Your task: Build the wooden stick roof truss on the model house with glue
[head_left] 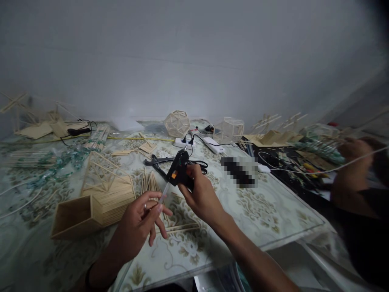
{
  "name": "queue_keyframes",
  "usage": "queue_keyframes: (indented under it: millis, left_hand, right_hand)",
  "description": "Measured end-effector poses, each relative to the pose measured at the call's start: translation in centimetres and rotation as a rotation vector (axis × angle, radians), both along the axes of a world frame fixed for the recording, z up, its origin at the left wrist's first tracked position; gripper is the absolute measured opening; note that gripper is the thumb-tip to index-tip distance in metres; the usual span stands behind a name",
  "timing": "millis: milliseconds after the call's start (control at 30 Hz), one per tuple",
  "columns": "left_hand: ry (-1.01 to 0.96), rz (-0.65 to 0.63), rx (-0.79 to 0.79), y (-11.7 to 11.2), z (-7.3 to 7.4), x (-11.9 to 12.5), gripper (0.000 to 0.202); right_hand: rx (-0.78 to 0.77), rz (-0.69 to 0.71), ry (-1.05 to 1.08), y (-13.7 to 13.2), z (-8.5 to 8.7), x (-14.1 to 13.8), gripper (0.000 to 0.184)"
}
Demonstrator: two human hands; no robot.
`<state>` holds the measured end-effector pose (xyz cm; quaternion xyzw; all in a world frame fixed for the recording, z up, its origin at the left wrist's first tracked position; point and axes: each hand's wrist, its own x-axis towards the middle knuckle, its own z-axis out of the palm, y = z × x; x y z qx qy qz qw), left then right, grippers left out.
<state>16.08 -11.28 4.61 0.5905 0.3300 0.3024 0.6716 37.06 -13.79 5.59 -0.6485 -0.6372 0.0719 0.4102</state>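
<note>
A black glue gun with an orange patch is gripped in my right hand, above the middle of the table. Between the thumb and fingers of my left hand is a pale, translucent glue stick. Its upper end meets the back of the gun; how far it goes in cannot be seen. The other fingers of my left hand are spread, one with a ring. Just beyond, a dark long-handled tool lies partly behind the gun. Thin wooden sticks lie under and behind my hands.
At left stand an open wooden box and a stack of sticks. A polyhedron stick frame, a clear faceted model and a white power strip sit farther back. Another person's hand is at right, beside scattered tools.
</note>
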Motion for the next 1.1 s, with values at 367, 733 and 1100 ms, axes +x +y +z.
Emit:
queue_keyframes:
  millis: [367,733,1100]
  left_hand:
    - [0.155,-0.088,0.171,0.8,-1.5,0.3,0.046]
    - [0.404,-0.216,0.324,1.4,-1.0,-1.4,0.044]
    - [0.341,-0.220,0.248,1.8,-1.2,-0.8,0.037]
  right_hand:
    - [-0.264,-0.096,0.101,0.8,-3.3,3.1,0.018]
    - [-0.408,-0.052,0.205,-2.0,-5.3,7.1,0.019]
    - [-0.463,-0.023,0.240,-1.2,-6.1,6.1,0.014]
